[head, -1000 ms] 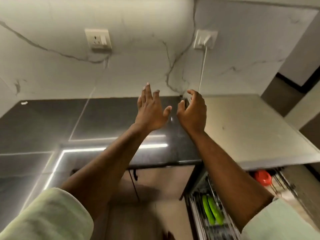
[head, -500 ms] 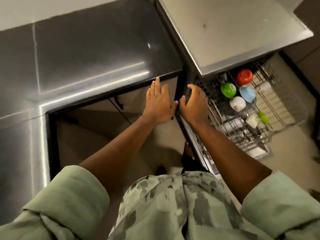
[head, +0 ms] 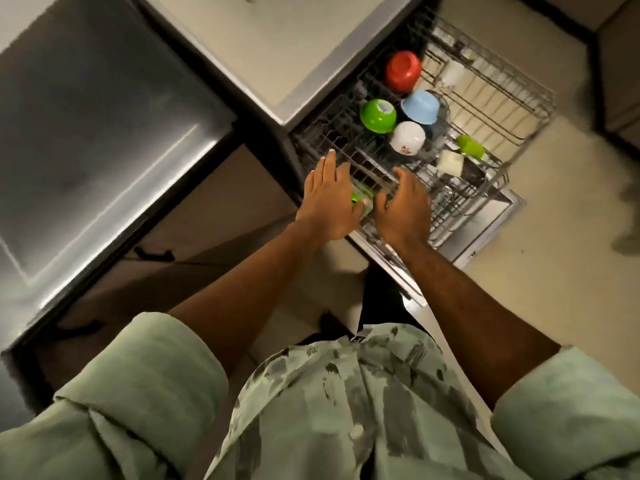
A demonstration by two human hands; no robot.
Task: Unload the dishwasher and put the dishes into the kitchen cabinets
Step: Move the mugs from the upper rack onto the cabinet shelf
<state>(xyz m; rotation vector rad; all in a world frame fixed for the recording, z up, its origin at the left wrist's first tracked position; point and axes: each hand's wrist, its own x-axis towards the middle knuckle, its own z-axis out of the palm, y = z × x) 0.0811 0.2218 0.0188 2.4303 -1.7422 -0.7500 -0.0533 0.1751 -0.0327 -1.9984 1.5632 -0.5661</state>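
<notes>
The dishwasher's wire rack [head: 512, 109] is pulled out to my right. Upside down in it sit a red bowl [head: 402, 71], a green bowl [head: 377, 116], a light blue bowl [head: 420, 107] and a white bowl [head: 407, 137]. A green cup [head: 470, 146] and a white piece [head: 450, 162] lie further out. My left hand [head: 330, 202] and my right hand [head: 403, 206] hover side by side over the rack's near end, fingers relaxed, holding nothing. Between them shows a green item [head: 360, 196], mostly hidden.
A dark shiny countertop [head: 93, 109] lies to the left, with cabinet drawers and a black handle [head: 154, 253] below it. A pale counter [head: 277, 39] covers the dishwasher. The open dishwasher door [head: 485, 237] juts over the beige floor [head: 536, 289].
My view has tilted from the wall down to the open dishwasher. Both hands have come down from in front of the wall to above the rack's near end.
</notes>
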